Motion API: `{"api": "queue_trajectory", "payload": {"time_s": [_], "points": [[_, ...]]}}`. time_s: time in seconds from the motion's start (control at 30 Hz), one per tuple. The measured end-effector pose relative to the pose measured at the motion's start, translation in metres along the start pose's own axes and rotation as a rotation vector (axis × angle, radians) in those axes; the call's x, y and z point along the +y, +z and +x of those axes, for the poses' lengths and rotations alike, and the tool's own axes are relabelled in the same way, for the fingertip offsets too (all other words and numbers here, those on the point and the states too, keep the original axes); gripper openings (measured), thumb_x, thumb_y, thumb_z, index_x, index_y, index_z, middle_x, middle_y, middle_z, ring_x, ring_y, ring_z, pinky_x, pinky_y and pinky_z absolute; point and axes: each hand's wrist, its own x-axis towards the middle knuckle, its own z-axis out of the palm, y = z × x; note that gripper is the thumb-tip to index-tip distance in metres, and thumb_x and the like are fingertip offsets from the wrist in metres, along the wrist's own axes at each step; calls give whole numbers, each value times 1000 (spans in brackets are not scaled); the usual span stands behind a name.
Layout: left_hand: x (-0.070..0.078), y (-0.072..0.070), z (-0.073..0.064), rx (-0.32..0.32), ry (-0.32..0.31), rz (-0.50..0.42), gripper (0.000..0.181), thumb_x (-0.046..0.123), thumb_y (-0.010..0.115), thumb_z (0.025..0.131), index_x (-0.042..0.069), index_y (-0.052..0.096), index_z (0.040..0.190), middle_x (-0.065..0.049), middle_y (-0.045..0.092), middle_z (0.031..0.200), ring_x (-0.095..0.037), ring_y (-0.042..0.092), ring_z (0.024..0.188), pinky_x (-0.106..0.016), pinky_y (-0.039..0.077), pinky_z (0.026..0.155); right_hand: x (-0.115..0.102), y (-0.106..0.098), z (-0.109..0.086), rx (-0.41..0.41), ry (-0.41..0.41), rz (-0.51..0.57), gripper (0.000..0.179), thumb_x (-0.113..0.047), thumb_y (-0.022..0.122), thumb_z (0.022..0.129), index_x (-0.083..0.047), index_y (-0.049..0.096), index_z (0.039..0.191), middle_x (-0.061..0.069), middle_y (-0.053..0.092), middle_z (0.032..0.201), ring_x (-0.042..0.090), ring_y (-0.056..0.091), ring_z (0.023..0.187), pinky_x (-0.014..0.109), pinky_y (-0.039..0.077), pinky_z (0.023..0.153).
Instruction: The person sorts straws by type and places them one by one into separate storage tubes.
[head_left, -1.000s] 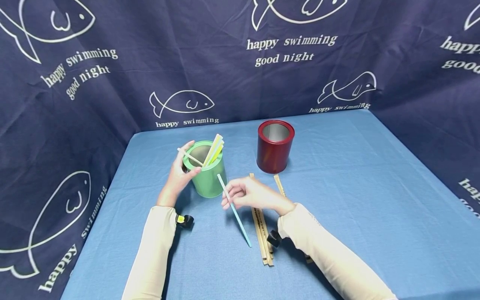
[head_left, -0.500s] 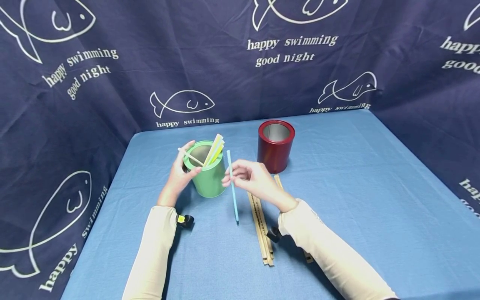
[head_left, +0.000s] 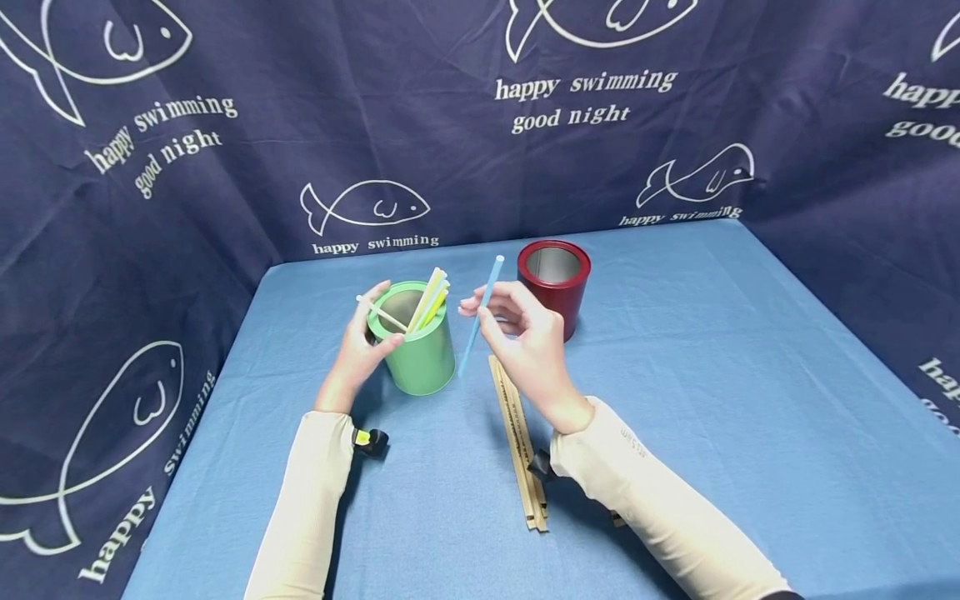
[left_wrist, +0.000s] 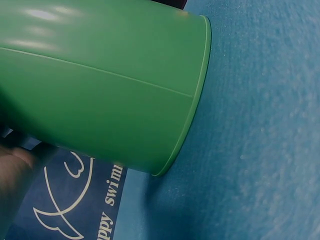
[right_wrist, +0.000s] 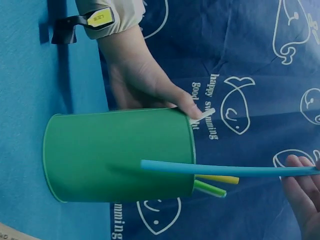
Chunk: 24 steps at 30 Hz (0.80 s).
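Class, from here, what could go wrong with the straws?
The blue straw, held aloft in the right hand, might slip. Its lower end is outside the green can, so lowering it straight down would probably miss. If the left hand tilted that can, the leaning straws inside could spill.

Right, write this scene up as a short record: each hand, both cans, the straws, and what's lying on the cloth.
Left hand: grips the green can
Right hand: pinches a blue straw in the air, outside the green can
Green can: upright, several straws inside
Red can: upright, no straws visible in it
Blue cloth: tan sticks lie on it
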Motion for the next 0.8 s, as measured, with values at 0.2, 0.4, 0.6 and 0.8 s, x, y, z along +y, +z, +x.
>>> {"api": "queue_trajectory", "payload": {"time_s": [0.2, 0.4, 0.6, 0.8], "points": [[-1, 0, -1, -1, 5, 10, 79, 3, 63, 79, 7, 30, 151, -21, 39, 148, -5, 51, 111, -19, 42, 100, -5, 2, 3, 73, -106, 45, 18, 5, 59, 89, 6, 59, 106, 20, 73, 98, 11, 71, 92, 36, 60, 75], [-1, 0, 0, -1, -21, 22, 78, 5, 63, 79, 9, 31, 151, -21, 40, 146, -6, 52, 110, -29, 44, 103, -8, 6, 7, 127, -171, 106, 16, 4, 57, 90, 10, 56, 105, 25, 70, 101, 11, 71, 97, 36, 59, 80], [1, 0, 1, 2, -38, 28, 79, 2, 61, 78, 7, 30, 151, -22, 39, 148, -4, 51, 110, -21, 42, 101, -4, 13, 9, 154, -179, 149, 17, 5, 56, 91, 11, 55, 107, 28, 69, 102, 11, 70, 98, 27, 57, 82], [3, 0, 1, 2, -52, 27, 81, -1, 60, 77, 1, 27, 151, -25, 35, 150, -1, 50, 109, -15, 41, 98, 9, 19, 11, 149, -182, 135, 14, 7, 56, 90, 11, 55, 104, 28, 68, 103, 7, 68, 98, 28, 57, 83]]}}
